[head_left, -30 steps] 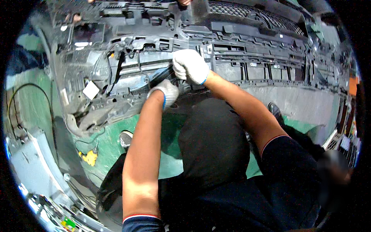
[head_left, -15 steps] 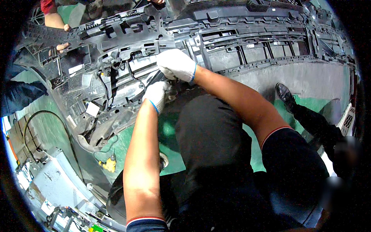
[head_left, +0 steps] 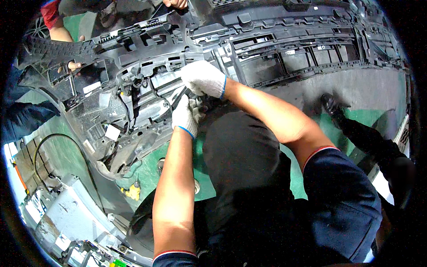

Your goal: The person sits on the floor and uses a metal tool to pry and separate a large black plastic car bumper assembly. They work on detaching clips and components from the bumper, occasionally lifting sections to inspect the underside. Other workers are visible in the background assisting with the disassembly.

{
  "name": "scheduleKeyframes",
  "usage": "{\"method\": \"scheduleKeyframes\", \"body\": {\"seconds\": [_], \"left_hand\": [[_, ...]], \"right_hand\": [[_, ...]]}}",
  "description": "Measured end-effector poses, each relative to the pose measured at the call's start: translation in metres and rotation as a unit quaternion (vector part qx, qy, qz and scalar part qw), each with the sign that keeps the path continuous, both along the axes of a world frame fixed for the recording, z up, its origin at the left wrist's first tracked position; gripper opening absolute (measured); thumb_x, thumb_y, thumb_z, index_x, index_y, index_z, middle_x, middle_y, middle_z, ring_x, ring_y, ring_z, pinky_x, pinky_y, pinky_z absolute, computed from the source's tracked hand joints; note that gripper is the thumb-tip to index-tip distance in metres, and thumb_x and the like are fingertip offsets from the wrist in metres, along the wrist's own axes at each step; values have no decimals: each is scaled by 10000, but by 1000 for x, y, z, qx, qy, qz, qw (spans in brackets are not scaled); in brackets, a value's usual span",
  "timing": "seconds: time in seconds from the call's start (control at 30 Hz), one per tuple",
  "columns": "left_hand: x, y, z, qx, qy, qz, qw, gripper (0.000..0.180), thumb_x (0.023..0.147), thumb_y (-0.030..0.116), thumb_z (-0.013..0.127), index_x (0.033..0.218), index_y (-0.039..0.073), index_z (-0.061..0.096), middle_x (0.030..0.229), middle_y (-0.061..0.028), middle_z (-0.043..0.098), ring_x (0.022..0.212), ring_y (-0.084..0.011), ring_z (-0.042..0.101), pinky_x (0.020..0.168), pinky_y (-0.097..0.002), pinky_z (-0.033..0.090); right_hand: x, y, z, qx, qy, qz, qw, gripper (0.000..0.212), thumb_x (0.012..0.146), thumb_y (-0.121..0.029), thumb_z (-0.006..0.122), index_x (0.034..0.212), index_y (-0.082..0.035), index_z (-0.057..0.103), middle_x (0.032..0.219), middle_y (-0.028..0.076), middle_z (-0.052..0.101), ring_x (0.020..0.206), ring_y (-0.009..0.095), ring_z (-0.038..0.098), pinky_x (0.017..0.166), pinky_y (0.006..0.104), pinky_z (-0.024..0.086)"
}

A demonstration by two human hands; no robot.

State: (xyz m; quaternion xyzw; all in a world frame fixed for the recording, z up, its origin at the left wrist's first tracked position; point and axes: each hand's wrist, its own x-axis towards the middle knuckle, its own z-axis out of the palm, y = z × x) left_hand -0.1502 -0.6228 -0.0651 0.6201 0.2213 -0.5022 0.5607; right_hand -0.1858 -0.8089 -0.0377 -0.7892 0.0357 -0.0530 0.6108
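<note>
A large black plastic car bumper (head_left: 262, 71) lies with its ribbed inner side facing up. Both of my hands wear white knit gloves with blue cuffs and are close together at its near edge. My right hand (head_left: 203, 79) is closed, back upward, its fingertips hidden beneath the palm. Just below it, my left hand (head_left: 186, 116) has curled fingers and a raised thumb. A narrow dark strip (head_left: 179, 94) shows between the two hands; what each holds is too covered to make out. Black wiring (head_left: 155, 91) runs along the bumper left of them.
Other people's hands touch the bumper's far side: one hand (head_left: 74, 65) at left, another (head_left: 177, 3) at top. A yellow power tool (head_left: 132, 191) rests on the green floor. A hose (head_left: 58, 135) loops near a grey box-like unit (head_left: 73, 209). Someone's dark shoe (head_left: 329, 103) is at right.
My left hand has shifted slightly right, and its thumb now points up toward the right hand. The right hand stays nearly in place. More of the other person's hand shows at the top.
</note>
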Motion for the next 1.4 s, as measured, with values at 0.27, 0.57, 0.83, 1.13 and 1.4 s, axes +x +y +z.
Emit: {"method": "scheduleKeyframes", "body": {"seconds": [0.27,0.57,0.83,1.13,1.4], "left_hand": [[12,5,-4,19,13,-12,1000,310,1079,377,528,1141,95,640,960,-64,702,693,-195,604,537,-326,463],[22,16,-11,-12,58,-2,998,273,1085,330,535,1176,91,633,914,-74,709,607,-174,588,485,-294,491],[23,18,-15,-11,29,3,1000,301,1070,366,564,1054,72,630,847,-32,640,658,-173,587,530,-339,477],[21,8,-13,9,91,71,993,256,1069,321,563,1043,67,579,899,-61,582,691,-175,548,505,-314,400],[27,3,-5,48,55,-22,997,315,1083,360,540,1027,53,580,866,-68,589,630,-173,538,485,-316,395]], "right_hand": [[14,-1,-20,-125,-230,-46,964,362,1006,-273,572,699,-86,527,615,1,447,533,112,453,490,303,362],[10,19,5,389,113,-78,911,385,1018,-278,540,674,-118,469,591,-23,385,505,108,373,486,283,309],[12,7,-6,351,86,2,933,413,1029,-318,551,679,-113,475,582,-23,399,497,103,366,470,275,282],[10,10,-9,435,68,27,898,401,1039,-275,538,680,-113,464,574,-25,400,455,98,364,434,272,269],[21,17,16,361,137,-19,922,363,1080,-284,478,777,-85,507,595,-26,391,485,112,370,470,283,319]]}}
